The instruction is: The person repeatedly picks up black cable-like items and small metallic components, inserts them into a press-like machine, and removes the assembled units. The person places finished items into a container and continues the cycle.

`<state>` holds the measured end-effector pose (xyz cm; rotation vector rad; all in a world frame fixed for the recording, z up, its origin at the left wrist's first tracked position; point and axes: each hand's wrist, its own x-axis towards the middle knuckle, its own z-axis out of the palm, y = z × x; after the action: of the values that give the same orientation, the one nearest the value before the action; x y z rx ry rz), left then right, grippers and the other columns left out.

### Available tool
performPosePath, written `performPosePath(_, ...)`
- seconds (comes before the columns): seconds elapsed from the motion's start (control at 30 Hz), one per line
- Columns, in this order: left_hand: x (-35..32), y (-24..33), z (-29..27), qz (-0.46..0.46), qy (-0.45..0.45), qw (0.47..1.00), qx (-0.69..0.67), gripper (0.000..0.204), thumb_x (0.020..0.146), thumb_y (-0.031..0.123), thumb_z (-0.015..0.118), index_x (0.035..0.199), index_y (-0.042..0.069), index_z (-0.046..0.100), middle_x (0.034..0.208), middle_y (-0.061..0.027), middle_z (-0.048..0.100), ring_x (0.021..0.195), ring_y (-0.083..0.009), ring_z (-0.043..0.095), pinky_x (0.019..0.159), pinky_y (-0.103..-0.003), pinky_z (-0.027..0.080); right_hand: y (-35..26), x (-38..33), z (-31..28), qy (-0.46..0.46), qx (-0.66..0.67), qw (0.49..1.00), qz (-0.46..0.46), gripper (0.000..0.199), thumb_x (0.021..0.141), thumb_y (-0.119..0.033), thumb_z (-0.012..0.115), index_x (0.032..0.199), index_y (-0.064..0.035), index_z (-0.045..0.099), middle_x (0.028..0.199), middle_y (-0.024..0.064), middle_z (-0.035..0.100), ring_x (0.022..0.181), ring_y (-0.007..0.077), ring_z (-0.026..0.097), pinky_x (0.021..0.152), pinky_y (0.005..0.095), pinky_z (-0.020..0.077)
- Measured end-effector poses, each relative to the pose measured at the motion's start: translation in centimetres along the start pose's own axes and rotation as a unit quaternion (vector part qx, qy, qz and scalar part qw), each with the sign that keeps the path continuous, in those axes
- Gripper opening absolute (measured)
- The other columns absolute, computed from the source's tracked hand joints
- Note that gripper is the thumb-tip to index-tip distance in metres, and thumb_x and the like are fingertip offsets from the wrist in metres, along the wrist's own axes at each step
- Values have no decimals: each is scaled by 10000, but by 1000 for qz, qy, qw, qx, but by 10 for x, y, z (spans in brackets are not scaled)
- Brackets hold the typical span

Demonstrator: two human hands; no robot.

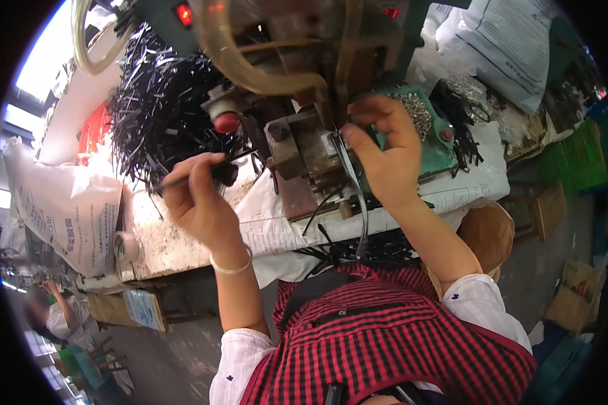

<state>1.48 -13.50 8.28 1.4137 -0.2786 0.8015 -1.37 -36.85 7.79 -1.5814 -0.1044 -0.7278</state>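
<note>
My left hand (pixel 206 206) is closed around a thin dark stick-like piece (pixel 242 156), whose kind I cannot make out. Its narrow end points toward the metal press machine (pixel 287 145). At the machine's working point, the thumb and fingers of my right hand (pixel 388 152) close on the upper end of a flat dark strap (pixel 350 165). The strap hangs down from there over the table's front edge toward my lap. My right fingertips are slightly blurred. A red button (pixel 226 123) sits on the machine between my left hand and the press head.
A large heap of black straps (pixel 159 101) lies at the left. Right of the press stands a green tray (pixel 439 145) with small metal pieces (pixel 415 115). White sacks (pixel 71 212) and a tape roll (pixel 126 246) are at the left. Another person (pixel 57 314) sits far left.
</note>
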Motion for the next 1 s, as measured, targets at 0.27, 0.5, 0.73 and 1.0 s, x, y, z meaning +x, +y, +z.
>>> performPosePath(0.27, 24, 44, 44, 236, -163, 957, 40, 192, 836, -85, 782, 994, -29, 689, 986, -169, 739, 840, -249, 727, 783, -325, 581, -44, -1, -3, -62, 5, 998, 14, 495, 860, 23, 678, 1344, -14, 581, 1198, 139, 705, 1070, 229, 696, 951, 338, 524)
performPosePath(0.5, -33, 27, 74, 437, -301, 829, 177, 213, 785, 107, 861, 922, 43, 711, 978, -97, 728, 625, -139, 630, 534, -273, 502, 60, -6, -95, -94, -356, 930, -9, 320, 879, -4, 568, 1151, -59, 728, 1057, 169, 747, 1007, 382, 703, 904, 444, 555)
performPosePath(0.73, -39, 23, 76, 436, -281, 833, 194, 269, 755, 87, 902, 950, 81, 717, 939, -66, 751, 588, -136, 636, 489, -263, 463, 70, 2, -141, 6, -320, 947, 30, 195, 869, -19, 601, 1009, -51, 732, 1018, 153, 728, 977, 348, 688, 885, 408, 534)
performPosePath(1.0, -40, 28, 71, 393, -283, 855, 185, 287, 728, 62, 895, 964, 63, 731, 950, -79, 767, 590, -157, 642, 489, -282, 482, 60, -18, -109, -69, -487, 871, -11, 129, 794, -127, 781, 897, -73, 724, 916, 116, 667, 964, 361, 639, 844, 454, 508)
